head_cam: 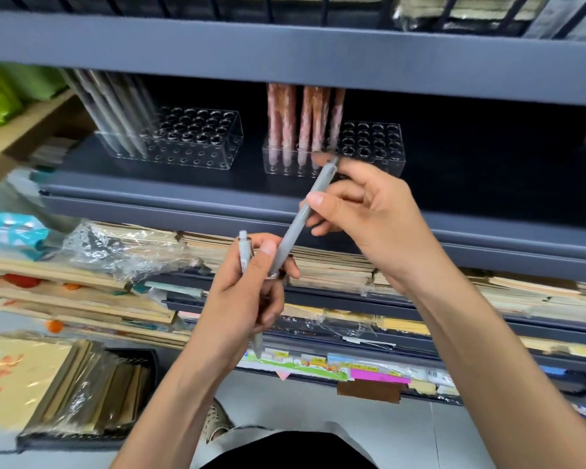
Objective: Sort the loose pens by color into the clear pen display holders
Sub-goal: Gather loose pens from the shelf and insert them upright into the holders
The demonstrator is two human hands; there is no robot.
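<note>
Partway through the sort: racked grey pens stand in the left clear holder, pink pens in the right clear holder, most holes empty. Before the shelf, my right hand pinches a grey pen slanting up-right; my left hand grips a second grey pen, near upright, clicker up.

Two clear acrylic pen holders with rows of round holes stand on the dark grey metal shelf: the left holder toward the shelf's left end, the right holder near the middle of its front edge. Two loose matte grey click pens are held, one to each of two hands: the upright grey pen in the left hand, the slanted grey pen pinched by the right hand. About five pink pens stand at the right holder's left end. The standing grey pens at the left holder's left end are several, too blurred to count.
</note>
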